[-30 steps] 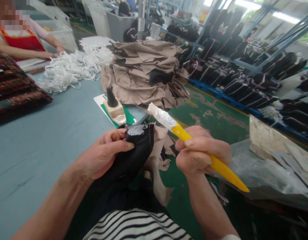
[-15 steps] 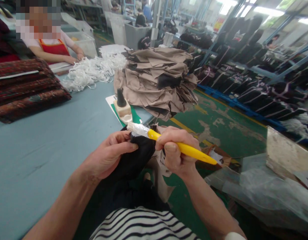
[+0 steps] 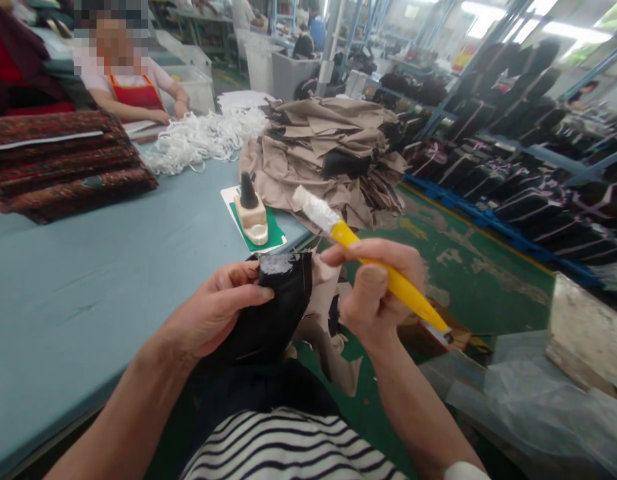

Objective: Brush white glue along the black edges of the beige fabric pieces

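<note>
My left hand (image 3: 228, 300) pinches the edge of a black fabric piece (image 3: 283, 303) between thumb and fingers. A wet white smear (image 3: 278, 265) lies along the top of that piece. In my right hand (image 3: 381, 287) is a brush with a yellow handle (image 3: 413, 297), its white-coated bristles (image 3: 315, 208) pointing up and to the left. The bristles are apart from the fabric, above it and to its right. Beyond the fabric, a cream glue dispenser with a black conical top (image 3: 251, 213) stands on a green and white card (image 3: 275, 237).
Taupe and black fabric pieces (image 3: 318, 147) are piled at the corner of the blue-grey table (image 3: 113, 287). White straps (image 3: 203, 137) and a dark red patterned bundle (image 3: 63, 163) lie left of it. A person in a red apron (image 3: 135, 97) works across the table. Clear plastic sheeting (image 3: 543, 380) is at right.
My right hand has lifted the brush off the black piece, up and to the right, uncovering the white smear. My left hand keeps its hold. The view has shifted slightly left.
</note>
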`<state>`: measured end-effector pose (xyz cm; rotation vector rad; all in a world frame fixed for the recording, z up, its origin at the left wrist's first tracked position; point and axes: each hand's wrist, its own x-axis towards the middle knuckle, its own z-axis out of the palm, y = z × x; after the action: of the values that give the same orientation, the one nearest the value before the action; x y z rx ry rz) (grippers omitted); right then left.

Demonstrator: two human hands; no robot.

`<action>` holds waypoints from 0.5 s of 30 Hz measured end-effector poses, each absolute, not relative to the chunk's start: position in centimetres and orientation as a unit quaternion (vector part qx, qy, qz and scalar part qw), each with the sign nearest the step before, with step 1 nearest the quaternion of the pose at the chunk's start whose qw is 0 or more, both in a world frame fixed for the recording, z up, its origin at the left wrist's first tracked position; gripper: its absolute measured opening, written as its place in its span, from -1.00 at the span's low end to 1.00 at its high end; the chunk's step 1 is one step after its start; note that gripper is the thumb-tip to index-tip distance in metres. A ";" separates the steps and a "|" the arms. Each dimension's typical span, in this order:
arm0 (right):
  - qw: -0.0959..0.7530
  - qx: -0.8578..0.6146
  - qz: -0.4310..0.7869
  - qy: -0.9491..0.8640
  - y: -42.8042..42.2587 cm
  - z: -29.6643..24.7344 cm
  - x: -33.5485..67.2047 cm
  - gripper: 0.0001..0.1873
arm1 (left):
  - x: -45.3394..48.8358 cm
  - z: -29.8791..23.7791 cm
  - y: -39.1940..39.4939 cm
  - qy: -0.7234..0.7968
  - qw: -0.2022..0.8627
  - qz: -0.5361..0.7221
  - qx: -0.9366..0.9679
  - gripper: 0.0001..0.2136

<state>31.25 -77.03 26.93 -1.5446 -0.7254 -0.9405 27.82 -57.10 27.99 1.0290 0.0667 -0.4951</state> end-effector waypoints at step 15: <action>0.561 -0.652 -0.442 -0.256 -75.7 27.4 36.6 -0.55 | 28.5 31.2 -57.0 -0.082 0.739 -0.162 0.648 -0.72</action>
<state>36.56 -75.74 27.41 -1.5357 -0.6022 -1.0403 28.46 -57.01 31.18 1.4229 -0.1806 -0.3558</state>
